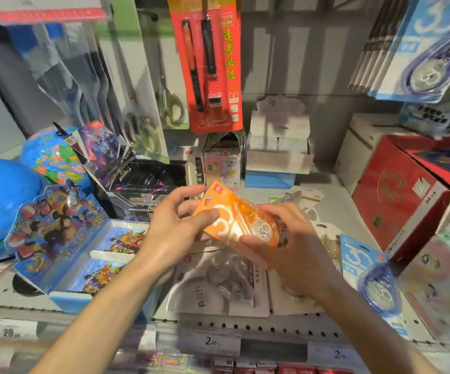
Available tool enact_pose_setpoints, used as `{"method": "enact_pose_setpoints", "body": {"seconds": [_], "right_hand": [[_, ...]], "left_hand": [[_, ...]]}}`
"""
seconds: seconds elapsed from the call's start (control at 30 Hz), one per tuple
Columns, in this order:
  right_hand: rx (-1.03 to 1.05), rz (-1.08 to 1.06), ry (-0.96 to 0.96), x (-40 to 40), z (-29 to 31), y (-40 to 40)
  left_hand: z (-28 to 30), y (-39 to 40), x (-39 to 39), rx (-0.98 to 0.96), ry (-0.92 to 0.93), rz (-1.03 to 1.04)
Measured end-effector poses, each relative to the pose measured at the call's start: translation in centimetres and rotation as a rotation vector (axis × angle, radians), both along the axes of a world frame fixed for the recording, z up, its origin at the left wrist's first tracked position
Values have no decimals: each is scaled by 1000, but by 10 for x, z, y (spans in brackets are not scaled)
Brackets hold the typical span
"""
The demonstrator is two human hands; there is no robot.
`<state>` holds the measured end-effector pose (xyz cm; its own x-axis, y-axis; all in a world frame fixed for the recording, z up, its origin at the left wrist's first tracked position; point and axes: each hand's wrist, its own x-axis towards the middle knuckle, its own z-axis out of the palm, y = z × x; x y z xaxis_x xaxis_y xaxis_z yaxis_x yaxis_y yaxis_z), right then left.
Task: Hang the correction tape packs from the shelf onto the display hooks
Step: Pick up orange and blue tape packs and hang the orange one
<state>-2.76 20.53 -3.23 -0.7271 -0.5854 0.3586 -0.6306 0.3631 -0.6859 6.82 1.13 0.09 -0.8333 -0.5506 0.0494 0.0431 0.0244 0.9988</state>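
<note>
Correction tape pack [234,220], the orange one, is held above the shelf [334,209] by both hands, in the middle of the view. It is tilted, with its hanging hole toward the upper left and the clear blister with the round tape wheel toward the lower right. The left hand [176,228] grips the upper left part of the card: its thumb lies on the front and its fingers are curled behind. The right hand [288,244] holds the lower right end, with its fingers wrapped around the blister.

On the shelf, near and to the right, a blue correction tape pack [369,276] lies flat, well apart from the orange one. More blue correction tape packs [418,58] hang at the upper right, one behind the other; the hook that carries them cannot be seen. Under the hands, several white packs [218,287] with grey print lie on the shelf, and they are blurred. A red pen pack [207,63] with yellow characters hangs at the far centre, and a pack of scissors [168,101] hangs just to its left. A red box [402,193] stands on the right side of the shelf. On the left there are a globe [48,155] and a blue display box of cards [83,247] with cartoon figures. On the near edge of the shelf a price label [210,341] shows the number 2.
</note>
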Motion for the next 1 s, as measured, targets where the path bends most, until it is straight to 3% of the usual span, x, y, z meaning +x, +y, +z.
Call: {"method": "enact_pose_setpoints", "body": {"seconds": [0.07, 0.2, 0.33, 0.5, 0.7, 1.0], "right_hand": [[-14, -2, -99, -7, 0, 2], [-229, 113, -581, -21, 9, 3], [-349, 165, -612, -19, 11, 1], [-543, -12, -648, -18, 15, -3], [-459, -141, -508, -10, 21, 8], [213, -371, -59, 0, 22, 99]], "left_hand": [[2, 0, -2, 15, 23, 7], [5, 0, -6, 60, 66, 6], [6, 4, -10, 128, 132, 5], [-4, 26, -12, 194, 116, -159], [-15, 42, -24, 194, 129, -248], [-31, 70, -54, 118, 50, -283]]}}
